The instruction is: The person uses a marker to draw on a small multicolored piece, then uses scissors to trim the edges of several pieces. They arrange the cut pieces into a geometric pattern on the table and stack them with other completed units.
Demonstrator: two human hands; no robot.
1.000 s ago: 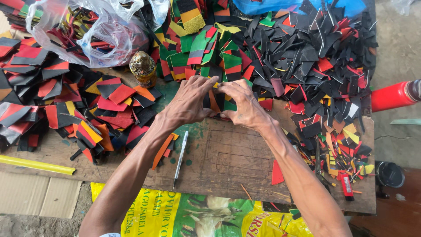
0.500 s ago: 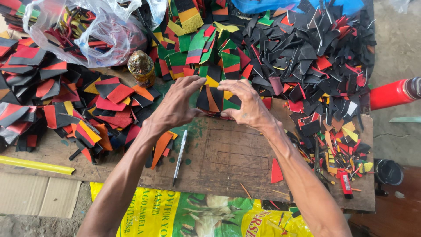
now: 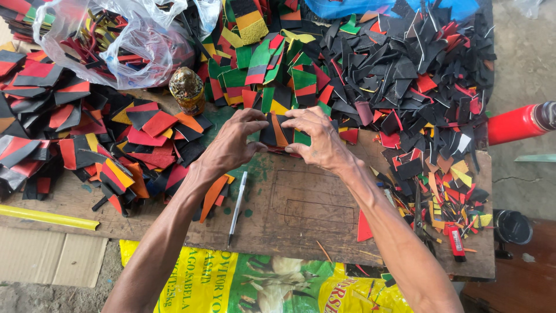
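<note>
Black-orange-green patch stack [image 3: 278, 132] pinched between left hand [image 3: 231, 145], right hand [image 3: 318, 136], fingers curled.

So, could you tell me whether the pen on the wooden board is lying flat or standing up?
Lying flat: the pen rests lengthwise on the board.

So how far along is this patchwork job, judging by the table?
Done, it seems: stacks of joined red, black and yellow pieces lie at the left. In hand: both hands, left and right, press a small set of black, orange and green pieces on the board. Left: a large heap of loose scraps, mostly black, looks unsorted.
</note>
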